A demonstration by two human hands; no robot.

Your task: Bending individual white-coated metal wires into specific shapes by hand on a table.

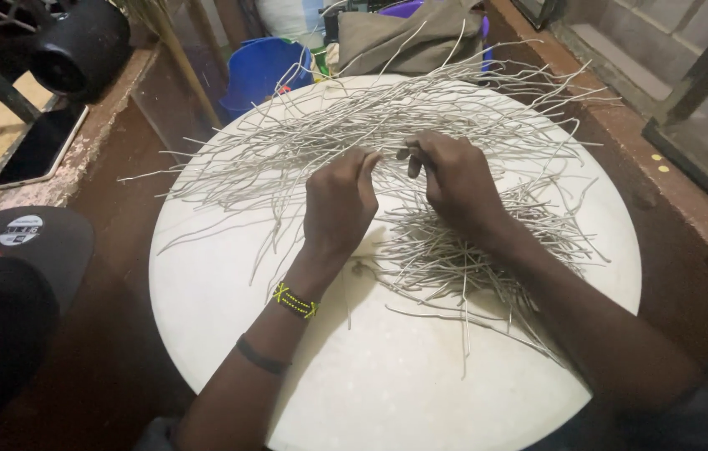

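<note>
Round white surface (229, 334) carries pale strands (312, 125) (loose, tangled). Left hand (339, 205) and right hand (454, 179) pinch one strand mid-pile; sorting seems underway, next drawing it free gently.

Indoor, dim at the margins; brightest on the round white tabletop (229, 317), lit from above. Soft shadows beneath the left hand (339, 205) and right hand (458, 179). No hard glare. Sharp at centre; wide-angle curvature at the edges. Dark, blurred black cap brim (12, 292) at lower left.
</note>
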